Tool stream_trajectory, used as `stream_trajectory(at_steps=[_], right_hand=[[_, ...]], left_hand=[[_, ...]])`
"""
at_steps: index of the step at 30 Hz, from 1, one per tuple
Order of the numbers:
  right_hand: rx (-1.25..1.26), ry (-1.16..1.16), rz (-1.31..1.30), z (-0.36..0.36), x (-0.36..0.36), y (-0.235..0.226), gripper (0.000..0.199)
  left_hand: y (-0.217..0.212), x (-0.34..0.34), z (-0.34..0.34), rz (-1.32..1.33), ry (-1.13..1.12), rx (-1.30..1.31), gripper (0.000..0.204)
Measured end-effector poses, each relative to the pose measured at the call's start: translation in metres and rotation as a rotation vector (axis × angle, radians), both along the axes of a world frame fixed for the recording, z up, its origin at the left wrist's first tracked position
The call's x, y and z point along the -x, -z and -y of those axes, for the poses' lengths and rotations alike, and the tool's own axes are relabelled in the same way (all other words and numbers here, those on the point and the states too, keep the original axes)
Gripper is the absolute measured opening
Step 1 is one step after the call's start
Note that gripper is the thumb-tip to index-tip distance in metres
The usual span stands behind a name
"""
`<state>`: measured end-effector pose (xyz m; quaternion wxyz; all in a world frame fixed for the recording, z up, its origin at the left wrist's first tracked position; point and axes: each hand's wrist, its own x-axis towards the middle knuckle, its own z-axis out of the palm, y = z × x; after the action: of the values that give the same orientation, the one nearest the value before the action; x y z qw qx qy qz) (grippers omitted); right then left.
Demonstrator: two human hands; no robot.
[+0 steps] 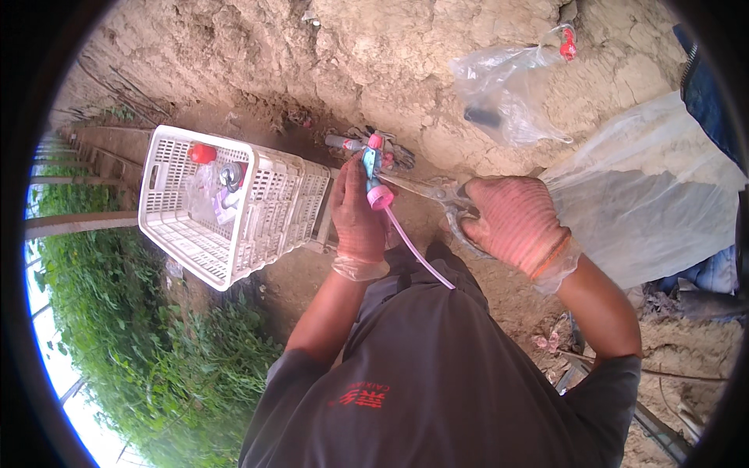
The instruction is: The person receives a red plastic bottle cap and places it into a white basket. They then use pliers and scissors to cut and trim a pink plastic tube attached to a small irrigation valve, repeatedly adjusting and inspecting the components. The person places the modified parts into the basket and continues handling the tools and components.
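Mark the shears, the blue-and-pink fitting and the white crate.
Shears [450, 198]: head view, near the pivot.
Blue-and-pink fitting [370, 163]: head view, blue body.
White crate [242, 207]: head view, right-hand rim.

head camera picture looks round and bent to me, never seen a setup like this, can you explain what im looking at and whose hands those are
There is no machine here: it is a person wearing thin gloves. A wide, bending camera on their head looks down, so their dark shirt fills the bottom. The left hand holds a blue and pink plastic piece with a thin pink tube. The right hand holds scissors pointing toward it. Around them is bare earth, with a clear plastic bag at upper right. To the left stands a white crate with small things inside, and green plants.
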<state>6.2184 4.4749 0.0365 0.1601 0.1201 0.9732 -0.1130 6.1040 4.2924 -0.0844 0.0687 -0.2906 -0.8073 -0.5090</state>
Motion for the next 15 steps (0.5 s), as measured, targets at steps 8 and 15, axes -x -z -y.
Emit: stream_trajectory(at_steps=[8, 15], right_hand=[[0.069, -0.020, 0.085, 0.002, 0.008, -0.006, 0.038], [0.115, -0.011, 0.054, 0.005, 0.005, 0.016, 0.035]], left_hand=[[-0.013, -0.006, -0.006, 0.522, -0.090, -0.318, 0.040], [-0.005, -0.002, -0.003, 0.622, -0.083, -0.434, 0.038]])
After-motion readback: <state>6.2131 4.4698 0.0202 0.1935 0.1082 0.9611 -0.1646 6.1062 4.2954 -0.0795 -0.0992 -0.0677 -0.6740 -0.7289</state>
